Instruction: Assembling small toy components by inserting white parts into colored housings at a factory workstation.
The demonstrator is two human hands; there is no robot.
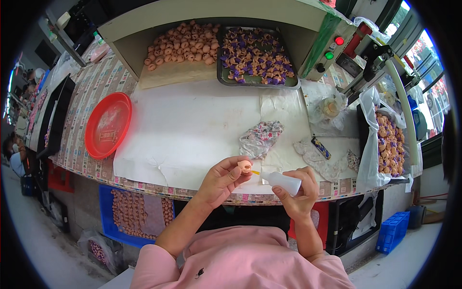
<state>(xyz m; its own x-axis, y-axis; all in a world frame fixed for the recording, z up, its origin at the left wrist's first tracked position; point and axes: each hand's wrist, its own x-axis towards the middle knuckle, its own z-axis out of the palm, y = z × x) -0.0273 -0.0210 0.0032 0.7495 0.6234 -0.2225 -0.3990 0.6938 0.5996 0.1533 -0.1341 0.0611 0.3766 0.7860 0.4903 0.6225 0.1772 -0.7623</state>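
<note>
My left hand [219, 184] pinches a small peach-coloured hollow piece [244, 166], like a tiny doll head, with a dark opening facing right. In my right hand [304, 193] is a white squeeze bottle [285, 182], tilted so its thin yellow nozzle [255, 172] points left. The nozzle tip is at the piece's opening; whether it touches cannot be made out. Both hands are above the near edge of the white-covered table [192, 130]. Just beyond them lies a crumpled floral cloth [261, 137].
Under a shelf sit a heap of peach pieces [185, 44] and a dark tray [255, 85] of purple-and-peach parts. A red basin [126, 103] stands left. A lined box [368, 144] of assembled pieces is right, near a clamp stand [373, 67]. A blue crate [108, 219] sits below the table.
</note>
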